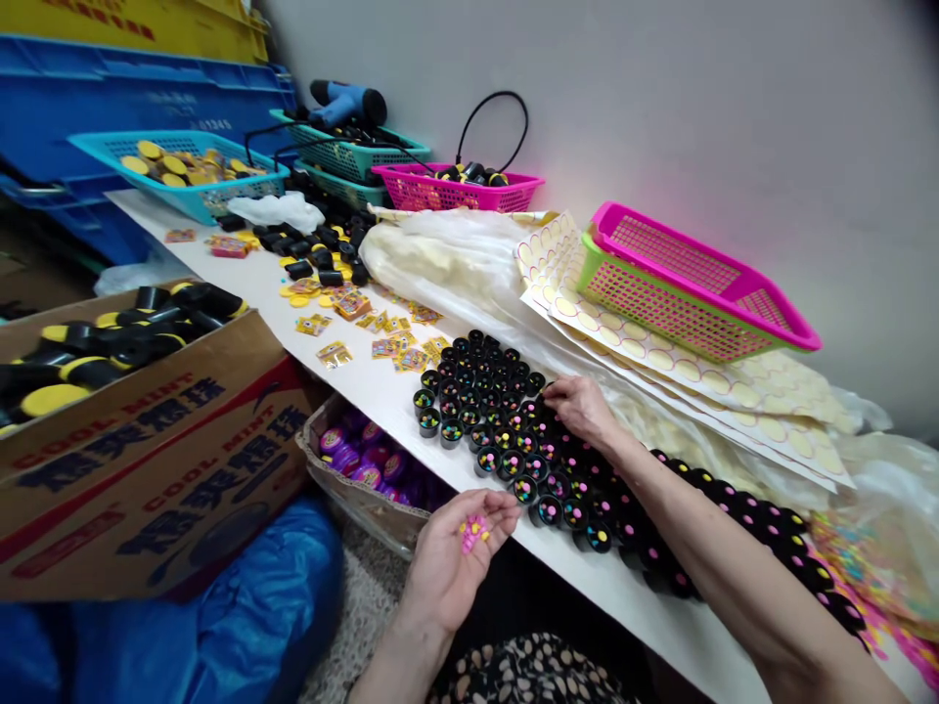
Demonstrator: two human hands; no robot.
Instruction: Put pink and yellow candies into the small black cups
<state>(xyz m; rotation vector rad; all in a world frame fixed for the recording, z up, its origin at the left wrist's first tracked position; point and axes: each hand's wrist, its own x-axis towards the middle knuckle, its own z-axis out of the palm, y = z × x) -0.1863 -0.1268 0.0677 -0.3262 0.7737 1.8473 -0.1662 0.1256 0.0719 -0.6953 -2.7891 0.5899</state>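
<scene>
My left hand [459,557] is palm up and cupped in front of the table edge. In its palm lies a small heap of pink and yellow candy pieces [474,533]. My right hand [581,409] reaches over the far side of the rows of small black cups [512,463], its fingers pinched together close to a cup. Whatever is between those fingertips is too small to make out. Many cups stand upright and packed together, with coloured pieces inside; pink or yellow pieces show on top in several. My right forearm hides part of the rows.
Behind the cups lie sticker sheets [660,367], plastic wrap [447,256] and a pink basket [704,269] stacked in a green one. Small yellow packets [400,350] and black containers [323,256] cover the table's left part. Left below stand a carton [154,469] and a box of purple items [367,460].
</scene>
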